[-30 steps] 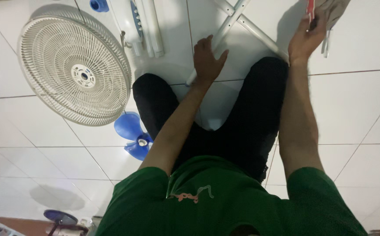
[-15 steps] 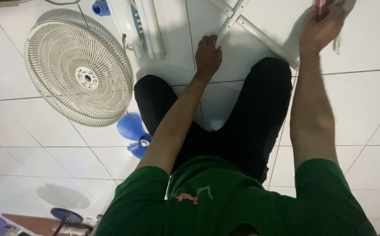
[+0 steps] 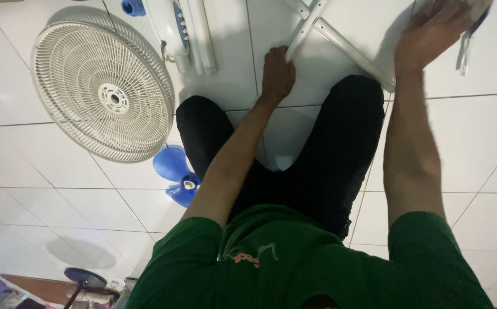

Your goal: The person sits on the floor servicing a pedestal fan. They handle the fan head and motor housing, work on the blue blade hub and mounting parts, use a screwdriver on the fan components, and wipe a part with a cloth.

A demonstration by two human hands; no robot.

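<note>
I sit on a white tiled floor in black trousers and a green shirt. My left hand [image 3: 277, 71] is closed around the near end of one white bar of a cross-shaped fan base [image 3: 340, 40] that lies between my knees. My right hand [image 3: 431, 31] reaches to the top right, blurred, with its fingers over a whitish thing at the frame's edge; whether it grips that thing is unclear. A slim white and blue tool [image 3: 464, 52] lies just to the right of that hand.
A round white fan grille [image 3: 104, 91] lies on the floor at the left. A blue fan blade [image 3: 178, 174] sits by my left thigh. The white fan pole and control housing [image 3: 188, 31] and a blue cap [image 3: 133, 7] lie at the top. Clutter sits at the bottom left.
My left hand has slid up from the floor and closed on the end of the white bar. My right hand has moved farther up and to the right; a red-handled thing seen by it earlier no longer shows.
</note>
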